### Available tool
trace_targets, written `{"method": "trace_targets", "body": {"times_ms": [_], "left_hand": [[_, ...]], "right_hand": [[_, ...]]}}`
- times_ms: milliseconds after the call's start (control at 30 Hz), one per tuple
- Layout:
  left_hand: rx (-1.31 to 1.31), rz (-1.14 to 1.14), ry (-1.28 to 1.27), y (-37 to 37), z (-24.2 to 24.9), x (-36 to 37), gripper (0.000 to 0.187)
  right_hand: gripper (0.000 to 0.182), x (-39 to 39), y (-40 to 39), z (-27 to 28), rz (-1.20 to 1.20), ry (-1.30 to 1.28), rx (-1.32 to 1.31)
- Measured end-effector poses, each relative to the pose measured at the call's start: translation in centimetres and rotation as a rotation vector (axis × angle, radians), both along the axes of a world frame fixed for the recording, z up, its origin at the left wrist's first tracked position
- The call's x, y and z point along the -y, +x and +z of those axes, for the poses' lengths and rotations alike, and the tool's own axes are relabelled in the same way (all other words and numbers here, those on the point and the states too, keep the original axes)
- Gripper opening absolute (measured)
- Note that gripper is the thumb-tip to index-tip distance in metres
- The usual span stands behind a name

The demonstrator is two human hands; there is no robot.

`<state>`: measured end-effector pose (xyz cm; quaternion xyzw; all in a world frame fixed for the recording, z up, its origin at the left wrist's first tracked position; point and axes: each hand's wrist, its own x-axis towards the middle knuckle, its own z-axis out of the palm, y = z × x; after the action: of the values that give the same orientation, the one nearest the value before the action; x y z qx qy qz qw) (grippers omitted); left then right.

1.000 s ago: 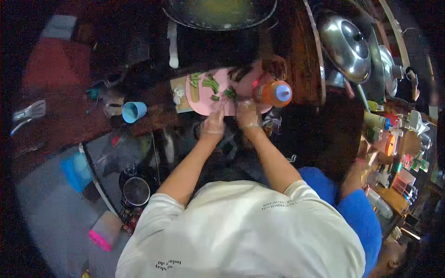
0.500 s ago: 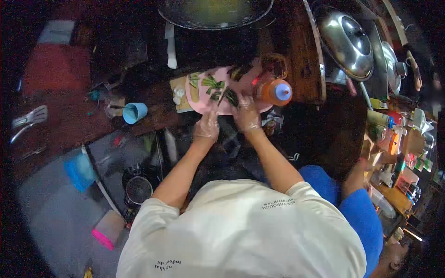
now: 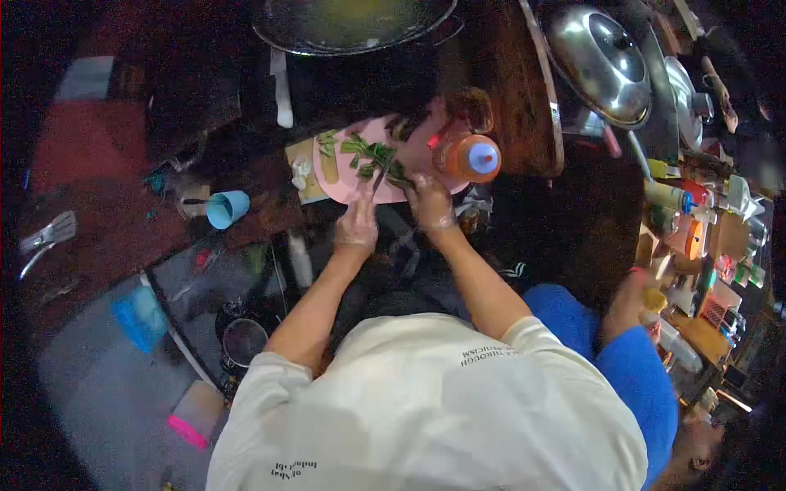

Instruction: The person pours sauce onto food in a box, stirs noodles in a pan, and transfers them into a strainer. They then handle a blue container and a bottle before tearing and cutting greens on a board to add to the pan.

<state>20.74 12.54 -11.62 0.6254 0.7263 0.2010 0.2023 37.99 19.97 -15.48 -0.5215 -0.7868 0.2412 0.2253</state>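
My left hand [image 3: 358, 226], in a clear glove, is closed around a knife [image 3: 381, 177] whose dark blade points up over the pink cutting board [image 3: 337, 190]. Close by on the right, my gloved right hand [image 3: 431, 204] has its fingers pressed on green vegetable stalks [image 3: 399, 174] beside the blade. Cut green pieces [image 3: 368, 150] lie on the middle of the board, and a few more [image 3: 327, 143] lie at its left end. An orange bottle [image 3: 475, 159] with a pale lid stands at the board's right end.
A large pan [image 3: 352, 29] is above the board, with a white-handled knife [image 3: 283, 106] below its left side. Left are a blue cup [image 3: 228, 209] and metal utensils [image 3: 51, 233]. A metal lid [image 3: 602, 69] lies upper right. A person in blue [image 3: 634, 368] is at right.
The view has shifted, so most things appear slightly further left. The knife and my right hand's fingers have moved a little over the stalks; both hands remain at the board.
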Motion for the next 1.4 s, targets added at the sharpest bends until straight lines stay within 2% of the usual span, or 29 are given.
{"method": "trace_targets", "body": {"times_ms": [33, 67, 100, 167, 233, 300, 433, 500, 567, 633, 667, 700, 767, 800, 900, 967, 1033, 1100, 1167, 1233, 1267, 1300, 1367, 1400], "left_hand": [[-0.027, -0.014, 0.003, 0.0, 0.1, 0.5, 0.035], [-0.027, -0.045, 0.162, 0.2, -0.3, 0.6, 0.043], [-0.031, -0.048, 0.163, 0.2, -0.1, 0.7, 0.043], [-0.089, -0.179, -0.183, 0.3, 0.1, 1.3, 0.054], [-0.146, -0.157, -0.203, 1.1, -0.7, 0.2, 0.058], [-0.152, -0.142, -0.285, 1.3, -0.6, -0.3, 0.053], [-0.104, -0.095, -0.231, 0.9, 0.0, -1.3, 0.047], [-0.089, -0.149, -0.206, 0.9, 0.7, -1.3, 0.041], [-0.128, -0.176, -0.177, 0.6, -1.8, -1.0, 0.042], [-0.103, -0.108, -0.241, 0.6, -1.0, -1.6, 0.048], [0.029, 0.037, -0.078, 0.8, -0.4, -0.9, 0.055], [0.027, 0.038, -0.074, 0.5, -0.7, -0.7, 0.055], [-0.009, 0.002, 0.088, -0.3, -2.0, 0.4, 0.058], [0.029, 0.025, 0.023, -0.1, 0.0, 0.3, 0.056], [-0.062, -0.013, -0.040, -0.1, 0.7, 1.1, 0.057], [-0.069, -0.059, -0.023, 0.0, 0.2, 1.3, 0.058], [-0.063, -0.106, -0.016, 0.6, -0.2, 1.5, 0.059], [-0.259, -0.187, -0.170, 1.1, -0.6, 1.3, 0.060], [-0.262, -0.187, -0.120, 1.4, -2.1, 0.7, 0.059], [-0.216, -0.171, -0.106, 1.7, -2.0, -0.6, 0.057], [-0.171, -0.157, 0.022, 1.3, -3.4, -0.5, 0.051], [-0.173, -0.155, 0.028, 1.0, -4.8, -0.2, 0.051], [-0.107, -0.015, 0.268, 0.8, -6.6, 0.3, 0.048], [-0.108, -0.013, 0.268, 0.7, -5.4, 0.1, 0.048]], "right_hand": [[0.019, 0.1, -0.2, 0.1, -0.078, -0.004, -0.050], [0.020, -0.2, -0.5, 0.2, -0.153, -0.002, -0.102], [0.020, -0.4, -0.5, 0.5, -0.155, -0.002, -0.106], [0.021, -0.3, 0.1, 1.0, -0.127, -0.120, -0.125], [0.021, -0.3, 0.3, 0.7, -0.122, -0.161, -0.082], [0.021, -0.2, 0.5, 0.6, -0.105, -0.195, -0.045], [0.020, -0.4, 1.0, 0.4, -0.053, -0.125, -0.123], [0.020, 0.3, 1.1, 0.7, -0.024, -0.124, -0.131], [0.022, -0.3, 0.6, 2.6, -0.002, -0.195, 0.060], [0.024, -0.2, 0.9, 2.4, 0.009, -0.183, 0.015], [0.026, -0.3, 0.9, 2.1, 0.015, -0.180, -0.025], [0.026, -0.6, 0.6, 1.4, 0.016, -0.176, -0.027], [0.032, -0.5, -0.4, -0.2, -0.052, -0.118, -0.084], [0.032, -0.1, -0.8, 0.1, -0.054, -0.121, -0.084], [0.038, 0.3, -1.4, 2.2, -0.161, -0.166, -0.127], [0.036, 0.6, -0.5, 2.7, -0.168, -0.010, -0.138], [0.032, 0.8, 0.1, 0.6, -0.142, 0.068, -0.056], [0.028, 0.9, 0.4, -0.4, -0.116, 0.139, 0.026], [0.019, 0.7, 0.1, 1.5, -0.048, -0.078, 0.149], [0.018, 1.1, 0.4, 0.4, -0.031, -0.012, 0.090], [0.016, 1.0, 0.5, -0.2, -0.011, 0.054, 0.027], [0.016, 1.0, 0.6, 0.0, -0.009, 0.060, 0.026], [0.017, 0.9, 0.9, 0.3, -0.020, 0.106, -0.079], [0.017, 0.5, 0.6, 0.0, -0.018, 0.107, -0.080]]}}
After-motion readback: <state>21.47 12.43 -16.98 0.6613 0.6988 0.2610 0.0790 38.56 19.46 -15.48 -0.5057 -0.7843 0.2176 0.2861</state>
